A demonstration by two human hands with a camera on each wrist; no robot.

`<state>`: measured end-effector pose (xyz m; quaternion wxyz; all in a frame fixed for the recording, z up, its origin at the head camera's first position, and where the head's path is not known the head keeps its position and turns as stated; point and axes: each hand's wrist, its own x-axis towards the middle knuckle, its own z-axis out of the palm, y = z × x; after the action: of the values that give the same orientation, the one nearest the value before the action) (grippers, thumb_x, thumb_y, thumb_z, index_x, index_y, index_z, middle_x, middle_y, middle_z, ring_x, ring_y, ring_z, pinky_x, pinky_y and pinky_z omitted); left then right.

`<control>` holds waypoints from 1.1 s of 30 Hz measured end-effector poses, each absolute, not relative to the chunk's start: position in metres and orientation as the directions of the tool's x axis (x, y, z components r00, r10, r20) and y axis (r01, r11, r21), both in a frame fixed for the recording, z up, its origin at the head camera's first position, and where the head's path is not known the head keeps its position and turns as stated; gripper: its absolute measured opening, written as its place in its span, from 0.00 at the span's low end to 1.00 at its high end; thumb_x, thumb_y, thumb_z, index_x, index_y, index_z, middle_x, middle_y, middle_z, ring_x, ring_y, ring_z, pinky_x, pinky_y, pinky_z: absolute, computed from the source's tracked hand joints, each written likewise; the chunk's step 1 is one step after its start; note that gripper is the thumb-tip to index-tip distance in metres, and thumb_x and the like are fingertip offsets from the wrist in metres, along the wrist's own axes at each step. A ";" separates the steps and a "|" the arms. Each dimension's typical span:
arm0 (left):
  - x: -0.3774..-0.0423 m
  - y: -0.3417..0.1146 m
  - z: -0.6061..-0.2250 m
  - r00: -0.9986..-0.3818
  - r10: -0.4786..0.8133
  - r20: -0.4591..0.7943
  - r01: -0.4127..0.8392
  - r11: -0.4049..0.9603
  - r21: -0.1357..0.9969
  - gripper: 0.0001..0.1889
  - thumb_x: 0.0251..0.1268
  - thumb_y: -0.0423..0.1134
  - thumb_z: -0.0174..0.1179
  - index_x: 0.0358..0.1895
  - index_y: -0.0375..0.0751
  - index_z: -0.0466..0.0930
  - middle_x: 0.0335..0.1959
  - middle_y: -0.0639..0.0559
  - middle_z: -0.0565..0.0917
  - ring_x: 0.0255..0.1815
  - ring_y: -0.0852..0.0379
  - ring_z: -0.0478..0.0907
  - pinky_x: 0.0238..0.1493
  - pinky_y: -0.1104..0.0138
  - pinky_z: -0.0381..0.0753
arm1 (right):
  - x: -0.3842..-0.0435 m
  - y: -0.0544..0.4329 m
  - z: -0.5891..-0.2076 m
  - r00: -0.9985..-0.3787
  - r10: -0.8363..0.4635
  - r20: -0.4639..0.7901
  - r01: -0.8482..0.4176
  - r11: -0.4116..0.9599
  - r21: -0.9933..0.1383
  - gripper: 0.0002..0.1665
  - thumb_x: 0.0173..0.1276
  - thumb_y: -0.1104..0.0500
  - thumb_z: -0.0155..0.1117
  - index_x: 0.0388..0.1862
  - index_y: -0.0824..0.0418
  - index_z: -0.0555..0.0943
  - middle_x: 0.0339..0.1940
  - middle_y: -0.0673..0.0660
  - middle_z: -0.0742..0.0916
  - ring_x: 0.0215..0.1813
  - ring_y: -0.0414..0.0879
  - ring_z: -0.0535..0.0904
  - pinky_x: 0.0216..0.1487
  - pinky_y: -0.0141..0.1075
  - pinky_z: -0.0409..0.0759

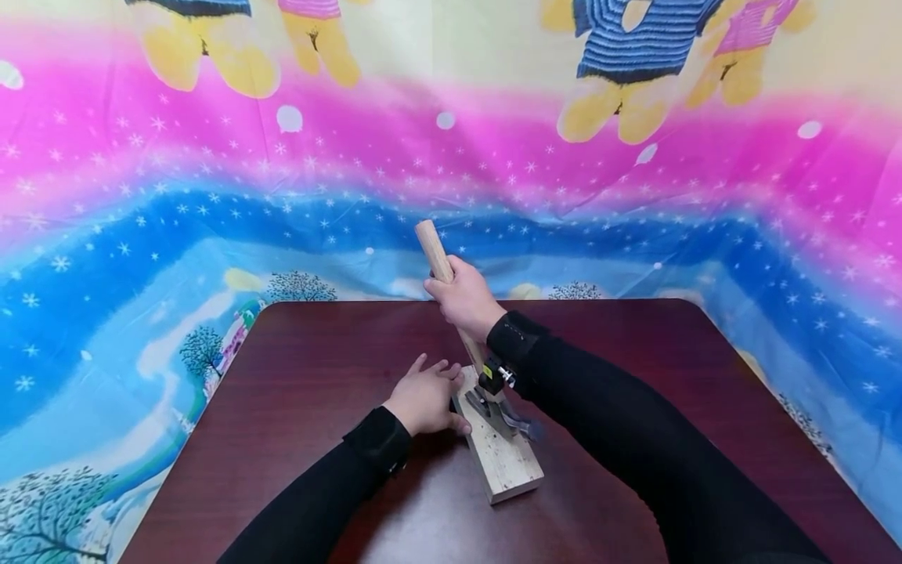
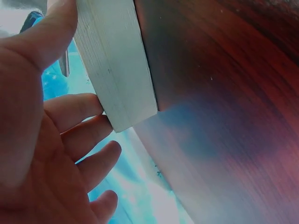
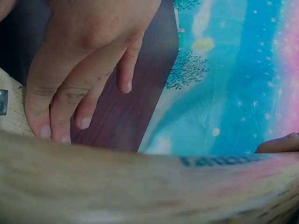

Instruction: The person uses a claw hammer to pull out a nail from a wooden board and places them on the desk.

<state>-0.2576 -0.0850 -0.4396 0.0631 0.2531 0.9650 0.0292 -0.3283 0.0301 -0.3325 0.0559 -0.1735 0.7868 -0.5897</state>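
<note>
My right hand (image 1: 468, 299) grips the wooden handle of a claw hammer (image 1: 433, 249), partway along, and the handle leans up and away from me. The grey metal hammer head (image 1: 502, 421) sits over the top of a pale wooden block (image 1: 509, 467), slightly blurred at its right end. Along the block's left side lies my left hand (image 1: 423, 398), its fingers spread and nearly straight. In the left wrist view, the thumb and two fingertips (image 2: 96, 103) touch the block (image 2: 117, 65). The hammer handle (image 3: 93, 182) fills the bottom of the right wrist view, blurred, with dark lettering on it.
A dark reddish-brown table (image 1: 317, 337) with rounded far corners carries the block. Behind and beside it hangs a colourful printed cloth (image 1: 395, 157) with bears, trees and snowflakes. A small black camera mount (image 1: 493, 376) on the right wrist covers part of the handle.
</note>
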 end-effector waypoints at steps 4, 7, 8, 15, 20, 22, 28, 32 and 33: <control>-0.258 -0.083 -0.436 -0.849 0.519 -0.104 0.511 0.855 0.088 0.48 0.53 0.68 0.67 0.73 0.41 0.68 0.74 0.47 0.66 0.75 0.52 0.59 0.76 0.57 0.47 | -0.324 0.033 -0.329 -0.933 -0.325 0.156 -0.244 0.248 -0.938 0.11 0.76 0.55 0.59 0.51 0.57 0.73 0.28 0.57 0.76 0.22 0.45 0.70 0.23 0.36 0.70; -0.259 -0.082 -0.433 -0.842 0.526 -0.116 0.521 0.850 0.078 0.48 0.53 0.67 0.67 0.72 0.39 0.68 0.74 0.44 0.66 0.75 0.51 0.59 0.76 0.60 0.50 | -0.318 0.037 -0.326 -0.929 -0.314 0.198 -0.278 0.237 -0.931 0.12 0.75 0.54 0.59 0.52 0.56 0.74 0.27 0.57 0.75 0.22 0.46 0.70 0.23 0.36 0.70; -0.260 -0.081 -0.432 -0.842 0.525 -0.121 0.520 0.851 0.074 0.48 0.53 0.67 0.67 0.72 0.38 0.68 0.73 0.43 0.66 0.75 0.51 0.59 0.75 0.60 0.50 | -0.316 0.038 -0.326 -0.927 -0.310 0.212 -0.290 0.231 -0.929 0.12 0.75 0.53 0.59 0.52 0.56 0.74 0.27 0.57 0.75 0.22 0.46 0.70 0.23 0.36 0.70; -0.260 -0.076 -0.432 -0.854 0.487 -0.184 0.475 0.873 0.110 0.48 0.52 0.66 0.69 0.72 0.39 0.69 0.74 0.43 0.64 0.75 0.47 0.59 0.75 0.61 0.52 | -0.299 0.049 -0.329 -0.924 -0.277 0.264 -0.317 0.170 -0.933 0.14 0.75 0.54 0.60 0.55 0.57 0.75 0.25 0.59 0.76 0.23 0.48 0.71 0.23 0.38 0.70; -0.257 -0.073 -0.435 -0.853 0.483 -0.195 0.471 0.875 0.106 0.48 0.53 0.66 0.68 0.72 0.39 0.68 0.75 0.43 0.63 0.75 0.47 0.58 0.75 0.61 0.52 | -0.297 0.051 -0.333 -0.916 -0.288 0.279 -0.331 0.151 -0.931 0.13 0.75 0.55 0.60 0.54 0.58 0.75 0.24 0.59 0.76 0.22 0.47 0.71 0.22 0.37 0.71; -0.256 -0.072 -0.435 -0.852 0.486 -0.196 0.475 0.874 0.101 0.48 0.53 0.67 0.68 0.72 0.39 0.68 0.75 0.43 0.63 0.75 0.47 0.58 0.75 0.61 0.52 | -0.296 0.052 -0.333 -0.915 -0.285 0.284 -0.335 0.145 -0.931 0.13 0.74 0.55 0.60 0.54 0.58 0.75 0.24 0.59 0.76 0.22 0.47 0.71 0.22 0.37 0.70; -0.258 -0.070 -0.431 -0.850 0.481 -0.212 0.473 0.876 0.091 0.48 0.53 0.67 0.67 0.72 0.39 0.69 0.75 0.43 0.62 0.75 0.47 0.58 0.75 0.62 0.51 | -0.291 0.057 -0.328 -0.919 -0.282 0.277 -0.322 0.127 -0.938 0.16 0.75 0.55 0.60 0.58 0.59 0.74 0.25 0.58 0.76 0.23 0.48 0.71 0.24 0.38 0.70; -0.258 -0.072 -0.428 -0.849 0.482 -0.218 0.472 0.876 0.098 0.47 0.54 0.66 0.67 0.71 0.39 0.70 0.75 0.42 0.62 0.75 0.47 0.58 0.75 0.61 0.51 | -0.291 0.058 -0.330 -0.911 -0.276 0.306 -0.346 0.109 -0.932 0.16 0.75 0.53 0.61 0.56 0.58 0.75 0.25 0.59 0.76 0.23 0.49 0.71 0.25 0.38 0.71; -0.258 -0.073 -0.428 -0.848 0.484 -0.218 0.474 0.875 0.098 0.46 0.54 0.66 0.67 0.71 0.38 0.70 0.75 0.42 0.63 0.75 0.47 0.58 0.75 0.61 0.52 | -0.289 0.058 -0.329 -0.909 -0.277 0.310 -0.350 0.106 -0.931 0.15 0.75 0.53 0.61 0.56 0.58 0.75 0.25 0.60 0.76 0.23 0.49 0.71 0.25 0.39 0.71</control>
<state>-0.2578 -0.0726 -0.4276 0.1188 0.2492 0.9609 0.0201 -0.2893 0.0583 -0.3295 -0.0285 -0.2109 0.7431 -0.6345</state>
